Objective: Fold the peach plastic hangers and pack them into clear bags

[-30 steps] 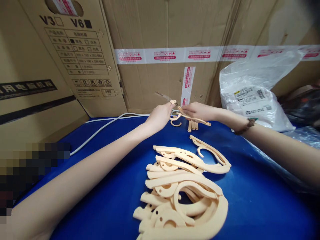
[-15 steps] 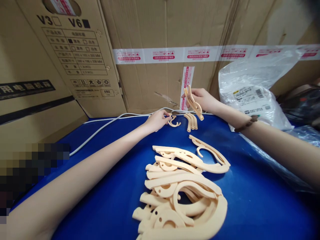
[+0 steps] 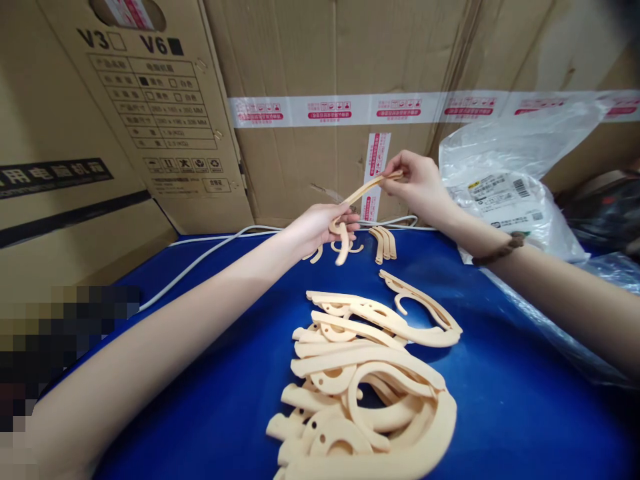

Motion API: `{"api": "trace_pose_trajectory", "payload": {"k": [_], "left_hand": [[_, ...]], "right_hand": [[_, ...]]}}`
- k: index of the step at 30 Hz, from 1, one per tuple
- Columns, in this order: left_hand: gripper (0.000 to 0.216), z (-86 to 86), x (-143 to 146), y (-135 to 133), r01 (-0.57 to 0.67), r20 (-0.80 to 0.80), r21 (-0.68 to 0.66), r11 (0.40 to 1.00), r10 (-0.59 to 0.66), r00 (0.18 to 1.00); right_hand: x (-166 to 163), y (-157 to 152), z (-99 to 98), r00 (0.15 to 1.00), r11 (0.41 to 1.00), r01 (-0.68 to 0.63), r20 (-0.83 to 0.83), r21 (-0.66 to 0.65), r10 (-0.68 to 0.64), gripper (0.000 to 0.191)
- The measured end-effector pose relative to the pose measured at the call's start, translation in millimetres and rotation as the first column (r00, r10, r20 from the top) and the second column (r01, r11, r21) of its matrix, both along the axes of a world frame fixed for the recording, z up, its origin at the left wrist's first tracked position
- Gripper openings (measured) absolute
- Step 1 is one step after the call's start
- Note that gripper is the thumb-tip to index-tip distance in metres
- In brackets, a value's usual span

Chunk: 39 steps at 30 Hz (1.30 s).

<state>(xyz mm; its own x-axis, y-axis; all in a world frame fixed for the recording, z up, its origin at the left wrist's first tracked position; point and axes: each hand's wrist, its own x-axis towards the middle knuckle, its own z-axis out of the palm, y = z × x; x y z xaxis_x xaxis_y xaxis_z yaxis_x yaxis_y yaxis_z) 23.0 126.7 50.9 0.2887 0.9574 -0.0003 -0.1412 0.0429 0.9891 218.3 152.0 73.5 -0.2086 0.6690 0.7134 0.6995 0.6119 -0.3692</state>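
My right hand (image 3: 417, 179) pinches one end of a beige hanger arm (image 3: 367, 189) that slants down to the left. My left hand (image 3: 327, 223) is closed around its lower end, and a curved hanger hook (image 3: 343, 247) hangs from the fingers. Whether hook and arm are joined is hidden by the hand. Below that hand, loose hanger hooks (image 3: 356, 249) lie on the blue surface, partly covered. Several hanger arms (image 3: 384, 244) are lined up below my right hand. Closer to me is a pile of folded beige hangers (image 3: 370, 363), with one folded hanger (image 3: 427, 300) at its far right.
Cardboard boxes (image 3: 300, 60) stand behind the blue work surface (image 3: 210, 360) and at its left. A white cable (image 3: 200, 277) runs along the back and left. At the right lies a clear plastic bag (image 3: 520, 180) with a label.
My left hand has lifted a hook from the surface. My right hand has turned the hanger arm, whose lower end now meets my left hand.
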Motion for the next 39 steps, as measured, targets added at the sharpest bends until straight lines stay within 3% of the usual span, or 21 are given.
{"api": "trace_pose_trajectory", "payload": {"k": [3,6,10,14,19,21,24,27,30,33,36,39], "left_hand": [[0.021,1.1,-0.6,0.0,-0.033,0.058,-0.002,0.999,0.033,0.998],[0.025,0.9,0.5,-1.8,0.002,0.065,-0.039,0.999,0.001,0.998],[0.028,1.5,3.7,-5.7,0.05,0.072,-0.073,0.996,-0.045,0.996],[0.036,5.5,4.0,-8.7,0.067,-0.054,-0.008,0.998,-0.067,0.996],[0.034,1.9,5.8,-7.0,-0.044,-0.302,0.166,0.985,0.093,0.949],[0.035,-2.0,6.7,-4.1,-0.091,-0.367,0.254,0.963,0.183,0.912],[0.038,-5.7,5.5,-1.8,-0.102,-0.457,0.388,0.916,0.287,0.842],[0.025,-6.6,1.3,-4.9,-0.035,-0.541,0.532,0.846,0.371,0.755],[0.025,-7.3,-3.6,-7.4,0.191,-0.705,0.633,0.75,0.457,0.542],[0.038,-9.1,-9.6,-0.5,0.36,-0.826,0.552,0.752,0.432,0.363],[0.043,-12.2,-19.9,14.5,0.351,-0.86,0.486,0.8,0.367,0.355],[0.041,-15.7,-32.7,28.0,0.304,-0.859,0.487,0.819,0.387,0.334]], "right_hand": [[1.3,-9.3,1.9,0.893,0.973,0.128,0.405,0.191,-0.197,0.022],[-4.0,-16.7,-1.6,0.716,0.962,0.095,0.654,0.254,-0.244,0.032],[-12.3,-21.7,-7.4,0.544,0.964,0.088,0.799,0.25,-0.257,0.03],[-14.7,-23.5,-9.0,0.499,0.958,0.167,0.818,0.232,-0.285,0.028],[-18.1,-18.8,-13.9,0.542,0.964,0.232,0.805,0.13,-0.239,0.028],[-19.2,-14.4,-15.6,0.618,0.972,0.234,0.769,0.023,-0.167,0.026],[-18.9,-8.7,-15.4,0.76,0.978,0.115,0.649,-0.173,0.025,0.023],[-15.9,-6.7,-12.1,0.85,0.914,-0.02,0.474,-0.406,0.229,0.025],[-9.2,-4.0,-8.7,0.899,0.808,-0.02,0.343,-0.589,0.272,0.027],[1.6,5.0,-7.4,0.941,0.828,0.058,0.307,-0.558,0.142,0.027],[13.7,16.8,-7.0,0.955,0.871,0.098,0.292,-0.482,0.053,0.023],[23.8,25.3,-5.5,0.966,0.89,0.085,0.254,-0.448,0.036,0.024]]}}
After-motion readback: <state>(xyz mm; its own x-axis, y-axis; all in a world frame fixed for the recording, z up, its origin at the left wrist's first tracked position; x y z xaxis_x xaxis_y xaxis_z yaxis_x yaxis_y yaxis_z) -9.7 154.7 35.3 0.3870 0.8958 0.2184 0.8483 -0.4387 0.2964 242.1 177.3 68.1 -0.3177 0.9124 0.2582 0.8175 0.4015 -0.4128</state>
